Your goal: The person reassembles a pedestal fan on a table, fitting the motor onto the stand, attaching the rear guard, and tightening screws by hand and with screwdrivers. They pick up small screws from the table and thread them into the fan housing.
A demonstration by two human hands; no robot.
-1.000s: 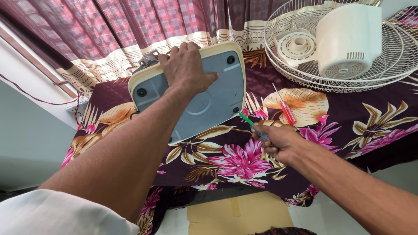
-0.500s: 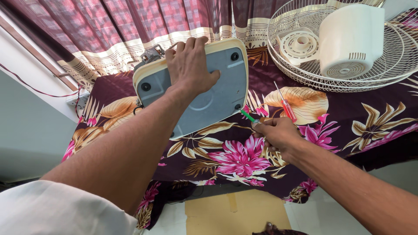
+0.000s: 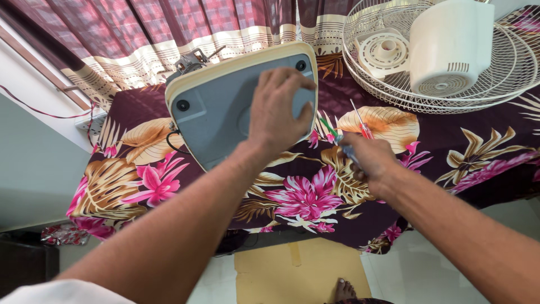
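A fan base [image 3: 216, 107], cream-rimmed with a grey underside, stands tilted on a table covered by a dark floral cloth [image 3: 304, 197]. My left hand [image 3: 278, 110] lies flat on the grey underside, near its right edge, holding it up. Just to the right, my right hand [image 3: 368, 160] is closed around a green-handled screwdriver [image 3: 332, 132] whose tip points up and left toward the base. A red-handled screwdriver [image 3: 361, 125] lies on the cloth just beyond my right hand.
A white wire fan guard [image 3: 506, 73] with the cream motor housing [image 3: 450, 45] lying in it sits at the table's back right. Checked curtains [image 3: 169, 28] hang behind. A black cable [image 3: 171, 141] leaves the base's left side. Tiled floor and a yellow mat [image 3: 292, 270] lie below.
My view has shifted left, so the fan base sits more centrally. My left hand slid from the base's top edge down to its right side. My right hand keeps hold of the green screwdriver.
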